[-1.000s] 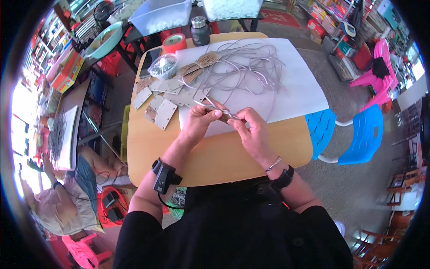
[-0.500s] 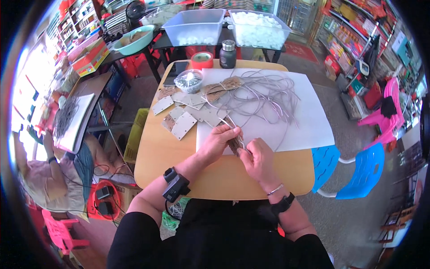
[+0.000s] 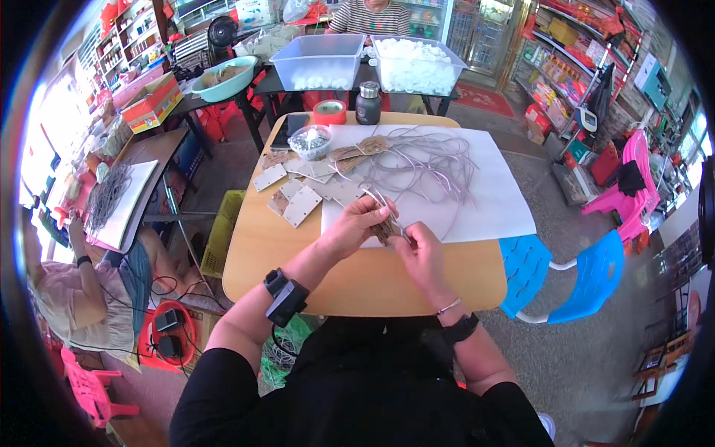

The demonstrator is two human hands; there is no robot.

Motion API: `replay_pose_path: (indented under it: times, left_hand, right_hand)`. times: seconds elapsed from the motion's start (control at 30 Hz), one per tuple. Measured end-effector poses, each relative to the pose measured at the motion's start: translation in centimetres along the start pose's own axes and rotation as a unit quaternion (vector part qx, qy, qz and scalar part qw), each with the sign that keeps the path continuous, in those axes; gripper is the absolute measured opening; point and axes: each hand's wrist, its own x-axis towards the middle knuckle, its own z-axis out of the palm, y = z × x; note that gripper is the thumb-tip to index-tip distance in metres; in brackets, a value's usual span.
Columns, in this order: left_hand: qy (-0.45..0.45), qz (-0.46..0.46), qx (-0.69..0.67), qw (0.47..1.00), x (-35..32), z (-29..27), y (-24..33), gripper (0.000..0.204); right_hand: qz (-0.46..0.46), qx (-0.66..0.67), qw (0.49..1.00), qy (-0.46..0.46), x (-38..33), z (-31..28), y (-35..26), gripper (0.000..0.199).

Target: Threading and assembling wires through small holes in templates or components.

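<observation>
Nearest the body, a black device sits strapped to the left forearm (image 3: 296, 261), and the right wrist wears a thin bracelet (image 3: 449, 306) and a black band (image 3: 463, 328). Below the near edge of the worktop (image 3: 350, 287), on the left, a green mesh bag (image 3: 287, 350) holds a coil of thin pale strands.

Above the worktop, by the near edge of a white sheet (image 3: 495, 212), the two hands meet over a brown bundle (image 3: 384, 230). The left hand (image 3: 357, 223) has a closed grip around it, thumb lying across the upper part. The right hand (image 3: 418, 249) has a narrow grip, thumb and fingers pinched together at the bundle's lower right; exactly what lies between those fingertips is too small to tell. A strand of grey cord (image 3: 379, 197) runs up past the left fingers.

Beyond the hands, to the left, pale plates with small holes (image 3: 302, 206) lie overlapping. On the sheet spreads a loose tangle of grey cord (image 3: 439, 167), with more brown bundles (image 3: 363, 149) at its left end.

Farther back stand a clear bowl of small shiny parts (image 3: 310, 141), a dark phone (image 3: 289, 132), a red roll of tape (image 3: 330, 113) and a dark flask (image 3: 368, 104). Past the worktop, two clear bins (image 3: 316, 63) hold white pieces, and behind them is a person in a striped top (image 3: 372, 18).
</observation>
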Motion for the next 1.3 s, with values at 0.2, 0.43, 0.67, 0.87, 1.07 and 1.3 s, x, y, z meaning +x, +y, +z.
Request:
replay_pose_path:
  times: [0.2,0.43,0.67,0.87,1.07,1.3]
  left_hand:
    - [-0.074,-0.038,0.202,0.976,-4.2,2.0,0.7,0.015]
    - [0.107,0.056,0.147,0.982,-6.6,3.1,-2.8,0.021]
    - [0.071,-0.097,0.152,0.981,-7.9,3.0,-1.4,0.022]
    - [-0.037,-0.127,0.016,0.991,-7.3,1.7,-3.3,0.023]
    - [-0.073,-0.119,0.009,0.990,-6.2,2.3,-2.2,0.027]
    - [-0.071,-0.155,-0.026,0.985,-3.5,1.6,-1.0,0.028]
  right_hand:
    - [0.032,0.112,0.990,-0.075,-4.0,-1.5,-1.7,0.022]
    - [0.052,0.004,0.998,-0.040,-5.3,-2.2,-1.9,0.014]
    - [-0.069,-0.111,0.991,-0.038,-6.9,-2.9,-2.2,0.008]
    - [-0.111,-0.093,0.989,-0.037,-7.0,-3.1,-2.8,0.006]
    - [-0.118,-0.105,0.987,-0.009,-6.1,-4.0,-3.3,0.004]
    - [-0.073,-0.096,0.993,-0.004,-4.1,-3.5,-3.2,0.013]
